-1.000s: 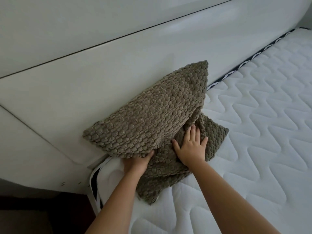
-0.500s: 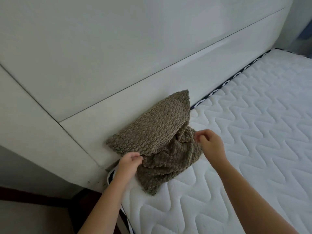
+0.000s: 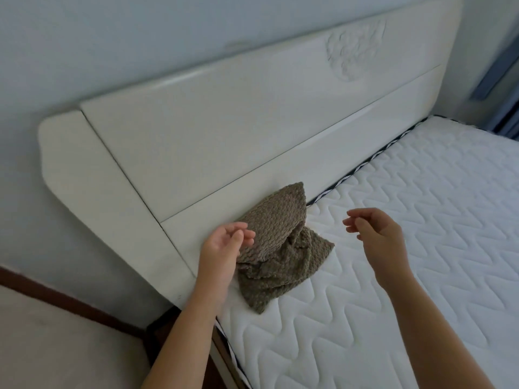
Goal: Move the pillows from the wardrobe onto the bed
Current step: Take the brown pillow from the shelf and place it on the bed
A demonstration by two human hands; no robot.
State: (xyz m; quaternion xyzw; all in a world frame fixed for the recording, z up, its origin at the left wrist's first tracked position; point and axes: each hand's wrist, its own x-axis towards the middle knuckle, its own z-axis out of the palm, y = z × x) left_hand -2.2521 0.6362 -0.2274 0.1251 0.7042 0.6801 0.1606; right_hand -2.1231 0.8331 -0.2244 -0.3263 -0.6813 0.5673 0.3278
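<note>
A grey-brown knobbly pillow (image 3: 276, 245) lies slumped at the head corner of the bed, its upper part leaning on the white headboard (image 3: 224, 141) and its lower part crumpled on the white quilted mattress (image 3: 407, 248). My left hand (image 3: 224, 245) hovers just in front of the pillow's left side, fingers loosely curled, holding nothing. My right hand (image 3: 373, 234) hangs in the air to the right of the pillow, above the mattress, fingers relaxed and empty. The wardrobe is out of view.
The headboard stands against a pale wall. Left of the bed runs a dark wooden edge (image 3: 70, 301) with a pale surface below it. A blue curtain (image 3: 505, 80) hangs at the far right.
Both hands have let go of the pillow and drawn back from it. The pillow has slumped lower against the headboard. The view has pulled away and up.
</note>
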